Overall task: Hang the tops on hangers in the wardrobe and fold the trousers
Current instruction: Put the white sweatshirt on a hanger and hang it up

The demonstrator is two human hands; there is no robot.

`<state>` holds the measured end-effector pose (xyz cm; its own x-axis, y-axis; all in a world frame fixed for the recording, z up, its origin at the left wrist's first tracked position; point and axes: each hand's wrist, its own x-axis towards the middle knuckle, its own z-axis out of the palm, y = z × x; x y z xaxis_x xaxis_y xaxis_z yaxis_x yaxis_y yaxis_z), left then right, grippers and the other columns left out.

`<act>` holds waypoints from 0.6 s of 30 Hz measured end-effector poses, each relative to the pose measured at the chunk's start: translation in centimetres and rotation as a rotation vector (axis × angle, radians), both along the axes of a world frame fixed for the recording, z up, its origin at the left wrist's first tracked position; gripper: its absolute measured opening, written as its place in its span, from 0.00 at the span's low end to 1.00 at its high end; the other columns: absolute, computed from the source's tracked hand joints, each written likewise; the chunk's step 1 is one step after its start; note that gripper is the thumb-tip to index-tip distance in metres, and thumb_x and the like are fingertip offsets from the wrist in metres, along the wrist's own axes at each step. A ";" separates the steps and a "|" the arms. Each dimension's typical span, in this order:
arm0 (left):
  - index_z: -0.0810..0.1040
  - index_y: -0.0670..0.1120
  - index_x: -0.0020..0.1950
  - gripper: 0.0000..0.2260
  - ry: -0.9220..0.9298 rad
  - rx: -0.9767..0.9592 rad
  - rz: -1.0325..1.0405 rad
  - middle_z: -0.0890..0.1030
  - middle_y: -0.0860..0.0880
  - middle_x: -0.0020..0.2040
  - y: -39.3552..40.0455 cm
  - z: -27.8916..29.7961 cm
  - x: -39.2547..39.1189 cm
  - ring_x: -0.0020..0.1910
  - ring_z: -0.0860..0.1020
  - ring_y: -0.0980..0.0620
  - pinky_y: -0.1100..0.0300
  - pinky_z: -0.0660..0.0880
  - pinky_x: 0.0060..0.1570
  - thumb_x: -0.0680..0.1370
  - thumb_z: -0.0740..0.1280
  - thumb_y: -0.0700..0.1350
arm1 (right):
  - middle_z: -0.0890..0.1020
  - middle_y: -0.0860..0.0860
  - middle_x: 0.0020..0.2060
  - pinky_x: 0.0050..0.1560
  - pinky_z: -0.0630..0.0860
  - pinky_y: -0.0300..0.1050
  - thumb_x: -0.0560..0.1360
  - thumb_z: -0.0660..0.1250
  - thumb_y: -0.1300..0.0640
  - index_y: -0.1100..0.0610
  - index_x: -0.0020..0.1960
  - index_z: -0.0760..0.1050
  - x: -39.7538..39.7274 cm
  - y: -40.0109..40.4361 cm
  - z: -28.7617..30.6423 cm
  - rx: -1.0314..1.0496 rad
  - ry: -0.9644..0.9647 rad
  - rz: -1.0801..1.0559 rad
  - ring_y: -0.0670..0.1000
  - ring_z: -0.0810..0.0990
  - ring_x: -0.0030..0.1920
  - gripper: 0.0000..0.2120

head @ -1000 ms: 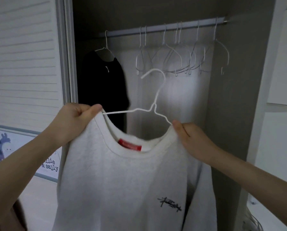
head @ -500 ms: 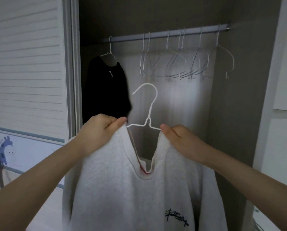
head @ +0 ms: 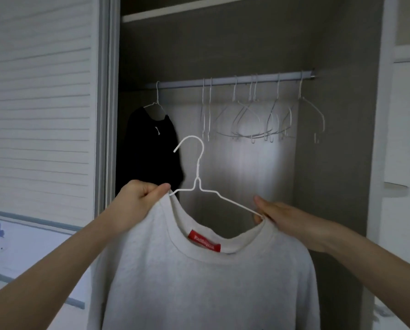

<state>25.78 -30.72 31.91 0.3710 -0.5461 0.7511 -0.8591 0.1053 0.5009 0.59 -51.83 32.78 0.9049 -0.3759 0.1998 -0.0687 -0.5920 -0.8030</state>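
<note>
A white sweatshirt (head: 199,282) with a red neck label hangs in front of me on a thin white wire hanger (head: 197,177), whose hook points up and left. My left hand (head: 139,198) pinches the sweatshirt's left shoulder at the collar. My right hand (head: 280,215) pinches the right shoulder where the hanger arm enters the collar. Both are held below the wardrobe rail (head: 235,79). A black top (head: 149,148) hangs on a hanger at the rail's left end.
Several bare white wire hangers (head: 258,120) hang along the middle and right of the rail. A slatted sliding door (head: 37,103) stands to the left, and a white wardrobe side panel (head: 375,163) to the right. A shelf edge (head: 175,10) runs above the rail.
The hands have spread apart, so the collar that was pinched narrow now stretches wide over the hanger. The hanger's right arm now reaches my right hand.
</note>
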 end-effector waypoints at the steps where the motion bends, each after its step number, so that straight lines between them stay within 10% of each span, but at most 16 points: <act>1: 0.62 0.48 0.23 0.26 -0.007 0.010 -0.020 0.62 0.54 0.22 -0.6 0.2 0.0 0.22 0.61 0.58 0.63 0.61 0.26 0.79 0.65 0.52 | 0.70 0.45 0.24 0.30 0.69 0.33 0.77 0.50 0.35 0.50 0.27 0.71 -0.1 0.0 0.2 -0.002 0.008 0.002 0.43 0.69 0.25 0.28; 13: 0.71 0.45 0.27 0.24 0.012 0.002 0.102 0.72 0.52 0.24 -4.7 2.7 6.9 0.25 0.71 0.54 0.60 0.67 0.29 0.80 0.62 0.54 | 0.80 0.50 0.27 0.42 0.73 0.44 0.76 0.61 0.38 0.52 0.25 0.79 0.1 0.0 4.6 0.200 -0.206 -0.287 0.48 0.80 0.32 0.27; 18: 0.79 0.44 0.61 0.16 -0.153 0.150 0.166 0.78 0.48 0.59 -6.8 3.6 6.8 0.61 0.76 0.47 0.60 0.68 0.58 0.83 0.58 0.51 | 0.83 0.56 0.35 0.46 0.77 0.47 0.77 0.64 0.45 0.59 0.43 0.81 3.8 2.1 7.2 0.283 -0.270 -0.392 0.56 0.82 0.41 0.18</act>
<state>32.58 -37.55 35.54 0.3532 -0.5966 0.7207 -0.9254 -0.1093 0.3630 4.43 -49.75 40.03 0.6169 -0.7471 0.2475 -0.0101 -0.3220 -0.9467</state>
